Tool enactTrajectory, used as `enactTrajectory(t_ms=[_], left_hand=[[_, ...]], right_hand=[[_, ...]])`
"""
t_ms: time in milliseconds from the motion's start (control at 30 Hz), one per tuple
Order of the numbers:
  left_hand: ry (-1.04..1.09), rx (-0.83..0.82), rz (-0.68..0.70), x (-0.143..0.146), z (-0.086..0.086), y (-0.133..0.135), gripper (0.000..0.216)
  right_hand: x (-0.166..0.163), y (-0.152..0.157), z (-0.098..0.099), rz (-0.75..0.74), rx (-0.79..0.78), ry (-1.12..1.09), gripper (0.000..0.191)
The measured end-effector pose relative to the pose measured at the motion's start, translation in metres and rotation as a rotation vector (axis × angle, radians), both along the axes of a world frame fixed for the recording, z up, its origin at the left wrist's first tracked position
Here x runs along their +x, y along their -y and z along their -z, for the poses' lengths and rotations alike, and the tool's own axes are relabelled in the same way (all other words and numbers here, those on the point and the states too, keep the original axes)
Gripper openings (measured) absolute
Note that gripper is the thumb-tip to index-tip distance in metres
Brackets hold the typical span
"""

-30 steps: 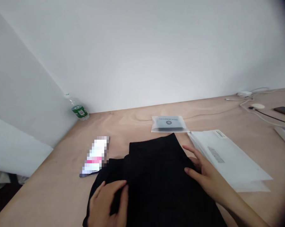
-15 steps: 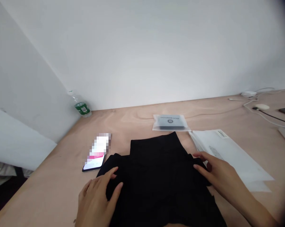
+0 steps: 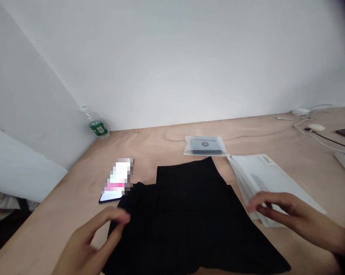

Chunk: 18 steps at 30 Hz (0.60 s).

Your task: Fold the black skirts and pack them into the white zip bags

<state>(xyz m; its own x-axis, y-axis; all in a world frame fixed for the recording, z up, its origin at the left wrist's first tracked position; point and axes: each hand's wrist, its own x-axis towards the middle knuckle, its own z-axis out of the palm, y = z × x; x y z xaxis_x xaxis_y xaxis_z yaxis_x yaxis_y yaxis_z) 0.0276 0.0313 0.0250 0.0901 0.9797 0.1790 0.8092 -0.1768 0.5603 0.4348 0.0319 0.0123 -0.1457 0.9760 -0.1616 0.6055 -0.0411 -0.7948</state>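
A black cloth garment (image 3: 183, 214) lies spread on the table, its narrower end pointing away from me. At its left edge my left hand (image 3: 94, 240) has thumb and forefinger brought together on the fabric, pinching it. My right hand (image 3: 289, 217) is just beyond the garment's right edge, over a translucent white plastic bag (image 3: 278, 172). Its thumb and forefinger curve toward each other, but the tips are smeared by motion and I cannot tell whether they hold anything. A lit phone (image 3: 117, 179) lies close to the garment's left side.
A small frosted pouch (image 3: 206, 145) with a dark item inside lies behind the garment. At the far left a clear bottle with a green label (image 3: 98, 129) stands near the wall (image 3: 172, 68). White cables and an adapter (image 3: 300, 112) occupy the wooden table (image 3: 149, 147) at the back right.
Both hands have moved outward and toward me. The garment's right side has flattened out and reaches farther right at the near end. Its left side also spreads wider.
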Motion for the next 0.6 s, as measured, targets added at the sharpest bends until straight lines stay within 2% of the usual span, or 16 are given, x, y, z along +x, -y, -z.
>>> enactTrajectory(t_ms=[33,100,167,200,267,367,467,600], left_hand=[[-0.040,0.027,0.058,0.011,-0.002,-0.011,0.018],[-0.169,0.055,0.282,0.034,-0.001,-0.030,0.025],[-0.284,0.058,0.391,0.050,0.003,-0.044,0.028],[-0.313,0.052,0.410,0.055,0.005,-0.049,0.027],[-0.285,0.021,0.396,0.059,0.006,-0.057,0.022],[-0.026,-0.093,0.243,0.060,0.002,-0.074,0.019],[0.152,-0.164,0.091,0.063,0.003,-0.099,0.022],[0.162,-0.190,0.027,0.068,0.015,-0.122,0.018]], right_hand=[[-0.002,-0.009,0.001,-0.024,0.034,0.049,0.023],[-0.011,-0.023,0.004,-0.135,0.129,0.130,0.032],[-0.022,-0.031,0.009,-0.228,0.198,0.187,0.036],[-0.027,-0.034,0.010,-0.257,0.210,0.206,0.032],[-0.033,-0.041,0.007,-0.252,0.217,0.223,0.021],[-0.039,-0.062,-0.006,-0.114,0.234,0.168,0.014],[-0.045,-0.093,-0.013,0.097,0.247,0.039,0.022],[-0.052,-0.118,0.004,0.126,0.211,0.038,0.039]])
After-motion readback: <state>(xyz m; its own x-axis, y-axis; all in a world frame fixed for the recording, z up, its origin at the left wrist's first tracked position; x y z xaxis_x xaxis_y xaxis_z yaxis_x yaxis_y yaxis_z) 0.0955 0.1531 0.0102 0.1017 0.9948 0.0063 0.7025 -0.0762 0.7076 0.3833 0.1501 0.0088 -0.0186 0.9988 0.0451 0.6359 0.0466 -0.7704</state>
